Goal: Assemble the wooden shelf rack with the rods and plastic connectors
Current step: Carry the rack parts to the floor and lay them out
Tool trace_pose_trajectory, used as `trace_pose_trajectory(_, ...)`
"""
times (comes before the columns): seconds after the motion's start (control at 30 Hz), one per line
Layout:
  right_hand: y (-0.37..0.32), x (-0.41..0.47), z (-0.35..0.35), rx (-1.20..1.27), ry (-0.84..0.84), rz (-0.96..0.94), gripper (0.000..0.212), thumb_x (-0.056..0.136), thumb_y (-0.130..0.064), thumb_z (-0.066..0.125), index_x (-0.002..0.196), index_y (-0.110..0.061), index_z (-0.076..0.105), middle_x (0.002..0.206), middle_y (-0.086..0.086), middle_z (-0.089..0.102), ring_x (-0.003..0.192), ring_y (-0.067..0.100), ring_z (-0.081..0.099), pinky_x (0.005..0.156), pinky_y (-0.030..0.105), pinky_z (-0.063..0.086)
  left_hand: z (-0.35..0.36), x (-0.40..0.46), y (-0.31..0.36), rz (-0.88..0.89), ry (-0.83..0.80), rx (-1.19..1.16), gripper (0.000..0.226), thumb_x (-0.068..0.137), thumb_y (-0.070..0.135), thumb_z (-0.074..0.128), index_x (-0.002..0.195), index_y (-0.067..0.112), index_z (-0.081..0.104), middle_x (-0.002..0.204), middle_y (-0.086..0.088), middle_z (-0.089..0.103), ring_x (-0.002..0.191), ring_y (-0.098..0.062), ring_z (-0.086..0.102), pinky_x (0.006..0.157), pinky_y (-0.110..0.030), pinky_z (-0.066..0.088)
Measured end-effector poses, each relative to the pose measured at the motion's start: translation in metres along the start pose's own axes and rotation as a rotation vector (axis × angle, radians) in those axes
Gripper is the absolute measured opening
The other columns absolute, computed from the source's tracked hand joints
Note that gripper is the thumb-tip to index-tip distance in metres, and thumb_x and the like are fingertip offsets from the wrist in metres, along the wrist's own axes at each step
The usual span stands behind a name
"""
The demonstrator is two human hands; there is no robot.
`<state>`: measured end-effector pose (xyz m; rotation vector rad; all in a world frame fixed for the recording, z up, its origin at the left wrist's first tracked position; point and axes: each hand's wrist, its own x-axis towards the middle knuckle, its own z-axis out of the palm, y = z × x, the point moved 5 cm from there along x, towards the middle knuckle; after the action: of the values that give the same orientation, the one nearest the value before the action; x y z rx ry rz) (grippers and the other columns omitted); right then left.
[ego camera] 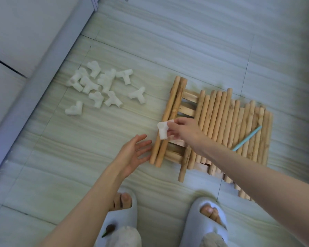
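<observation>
Several wooden rods [219,125] lie side by side on the tiled floor, over some flat wooden slats [187,104]. Two longer rods [168,120] lie at the pile's left edge. My right hand [182,129] pinches a white plastic connector [162,130] above those two rods. My left hand [134,154] hovers open, palm up and fingers spread, just left of the rods' near ends. A heap of white plastic connectors [98,84] lies on the floor at the upper left.
A thin teal stick [246,139] rests on the rods at the right. My feet in pale slippers [205,221] stand at the bottom edge. A white cabinet base [34,75] runs diagonally along the left.
</observation>
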<state>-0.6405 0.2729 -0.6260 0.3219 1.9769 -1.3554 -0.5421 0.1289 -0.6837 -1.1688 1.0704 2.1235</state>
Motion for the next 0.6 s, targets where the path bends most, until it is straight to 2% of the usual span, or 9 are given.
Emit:
trace_pose_trajectory(0.07, -0.013, 0.013, 0.020, -0.059, 0.014, 0.003, 0.016, 0.092, -0.014, 0.056, 0.076, -0.010, 0.058, 0.076, 0.010, 0.065, 0.072, 0.017, 0.063, 0.066, 0.025, 0.052, -0.011, -0.002, 0.007, 0.040, 0.047, -0.066, 0.028, 0.100, 0.032, 0.038, 0.115, 0.018, 0.056, 0.115, -0.009, 0.061, 0.105, -0.022, 0.059, 0.090, -0.040, 0.047)
trace_pose_trajectory(0.13, -0.026, 0.026, 0.047, -0.113, 0.009, -0.003, 0.018, 0.091, -0.015, 0.056, 0.074, -0.013, 0.053, 0.075, 0.009, 0.064, 0.077, 0.020, 0.065, 0.073, 0.031, 0.052, -0.022, -0.002, 0.015, 0.065, 0.070, -0.157, 0.025, 0.099, 0.032, 0.041, 0.110, 0.019, 0.058, 0.113, -0.010, 0.061, 0.103, -0.023, 0.061, 0.084, -0.039, 0.050)
trace_pose_trajectory(0.27, -0.054, 0.041, 0.100, -0.145, -0.037, -0.061, 0.012, 0.090, -0.014, 0.057, 0.080, -0.011, 0.052, 0.088, 0.014, 0.067, 0.086, 0.025, 0.068, 0.086, 0.041, 0.053, -0.042, 0.001, 0.048, 0.131, 0.066, -0.337, 0.029, 0.098, 0.032, 0.043, 0.115, 0.013, 0.057, 0.112, -0.011, 0.063, 0.103, -0.026, 0.063, 0.079, -0.039, 0.053)
trace_pose_trajectory(0.3, -0.061, 0.043, 0.111, -0.127, -0.079, -0.078, 0.005, 0.089, -0.013, 0.058, 0.088, -0.008, 0.055, 0.094, 0.016, 0.067, 0.089, 0.026, 0.067, 0.088, 0.041, 0.053, -0.046, 0.002, 0.061, 0.166, 0.059, -0.373, 0.028, 0.098, 0.031, 0.043, 0.113, 0.013, 0.058, 0.110, -0.010, 0.064, 0.102, -0.025, 0.064, 0.079, -0.039, 0.053)
trace_pose_trajectory(0.37, -0.075, 0.044, 0.126, -0.046, -0.171, -0.079, 0.024, 0.090, -0.014, 0.058, 0.111, -0.003, 0.054, 0.104, 0.016, 0.063, 0.094, 0.026, 0.065, 0.087, 0.037, 0.054, -0.057, 0.004, 0.086, 0.238, 0.074, -0.448, 0.026, 0.097, 0.030, 0.042, 0.113, 0.016, 0.057, 0.113, -0.007, 0.064, 0.102, -0.023, 0.064, 0.083, -0.041, 0.052)
trace_pose_trajectory(0.43, -0.085, 0.043, 0.127, 0.005, -0.207, -0.082, 0.038, 0.092, -0.017, 0.057, 0.126, -0.004, 0.047, 0.107, 0.009, 0.058, 0.102, 0.025, 0.062, 0.085, 0.035, 0.054, -0.068, 0.007, 0.106, 0.284, 0.121, -0.469, 0.034, 0.098, 0.029, 0.040, 0.130, 0.018, 0.047, 0.128, -0.006, 0.056, 0.114, -0.025, 0.057, 0.092, -0.044, 0.046)
trace_pose_trajectory(0.5, -0.087, 0.043, 0.111, -0.012, -0.181, -0.090, 0.040, 0.093, -0.020, 0.055, 0.130, -0.007, 0.045, 0.107, 0.006, 0.056, 0.102, 0.022, 0.061, 0.084, 0.033, 0.054, -0.075, 0.011, 0.113, 0.282, 0.172, -0.425, 0.042, 0.100, 0.027, 0.039, 0.140, 0.017, 0.035, 0.138, -0.007, 0.047, 0.124, -0.026, 0.048, 0.096, -0.044, 0.043)
trace_pose_trajectory(0.6, -0.070, 0.041, 0.069, -0.095, -0.098, -0.063, 0.026, 0.095, -0.020, 0.051, 0.119, -0.009, 0.051, 0.107, 0.010, 0.059, 0.089, 0.018, 0.060, 0.075, 0.028, 0.054, -0.069, 0.013, 0.106, 0.230, 0.179, -0.313, 0.043, 0.100, 0.023, 0.040, 0.141, 0.015, 0.035, 0.141, -0.009, 0.044, 0.127, -0.027, 0.045, 0.095, -0.040, 0.042)
